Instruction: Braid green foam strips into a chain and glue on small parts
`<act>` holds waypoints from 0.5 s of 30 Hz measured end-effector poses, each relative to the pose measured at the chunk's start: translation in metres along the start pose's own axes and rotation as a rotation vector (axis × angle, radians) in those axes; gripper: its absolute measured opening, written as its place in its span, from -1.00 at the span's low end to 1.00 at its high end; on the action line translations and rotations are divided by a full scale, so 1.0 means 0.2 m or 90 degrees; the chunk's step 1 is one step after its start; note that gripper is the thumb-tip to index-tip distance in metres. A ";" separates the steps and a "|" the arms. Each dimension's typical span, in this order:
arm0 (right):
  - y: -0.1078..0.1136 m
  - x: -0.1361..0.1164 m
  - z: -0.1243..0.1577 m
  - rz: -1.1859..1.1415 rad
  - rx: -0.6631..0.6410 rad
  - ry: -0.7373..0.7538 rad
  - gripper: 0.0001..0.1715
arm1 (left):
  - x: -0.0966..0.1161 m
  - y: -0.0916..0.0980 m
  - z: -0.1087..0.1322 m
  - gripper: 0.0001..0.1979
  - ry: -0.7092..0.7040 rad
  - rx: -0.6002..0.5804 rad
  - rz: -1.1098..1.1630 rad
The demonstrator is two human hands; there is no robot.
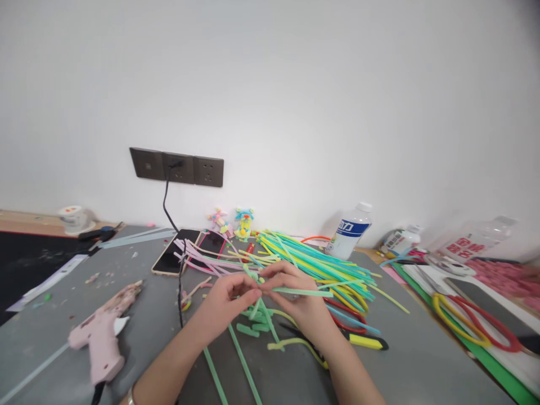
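Your left hand (228, 301) and right hand (301, 304) meet, fingers pinched on a green strip (310, 292). A glue gun (101, 334) lies near the table's (405, 365) left edge.

A plain white wall (295, 84), evenly lit, fills the upper view. At ten o'clock it carries a dark socket panel (177, 167) with a black cable (165, 202) plugged in. Below lies the grey worktop (422, 365), with a wooden ledge (25, 222) at nine o'clock.
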State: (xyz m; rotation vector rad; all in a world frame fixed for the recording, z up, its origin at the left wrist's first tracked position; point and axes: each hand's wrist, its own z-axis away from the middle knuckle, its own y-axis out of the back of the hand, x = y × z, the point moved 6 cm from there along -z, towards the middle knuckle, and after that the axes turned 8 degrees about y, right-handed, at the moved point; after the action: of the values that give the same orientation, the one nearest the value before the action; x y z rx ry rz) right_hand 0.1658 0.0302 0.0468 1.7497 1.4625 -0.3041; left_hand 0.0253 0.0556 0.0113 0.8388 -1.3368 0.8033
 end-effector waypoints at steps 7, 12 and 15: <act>-0.01 -0.04 -0.01 -0.011 0.021 -0.018 -0.90 | -0.01 -0.01 0.01 -0.61 0.045 -0.001 0.082; -0.02 -0.05 -0.01 -0.036 0.045 -0.001 -0.91 | -0.02 -0.02 0.02 -0.63 0.095 -0.024 0.168; -0.03 -0.03 0.00 -0.052 0.061 -0.010 -0.92 | -0.03 -0.03 0.02 -0.66 0.091 -0.032 0.200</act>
State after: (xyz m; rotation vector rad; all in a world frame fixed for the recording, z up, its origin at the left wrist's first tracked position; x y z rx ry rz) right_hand 0.1588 0.0247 0.0484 1.7614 1.5331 -0.4364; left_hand 0.0277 0.0495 0.0059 0.5266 -1.3723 1.0493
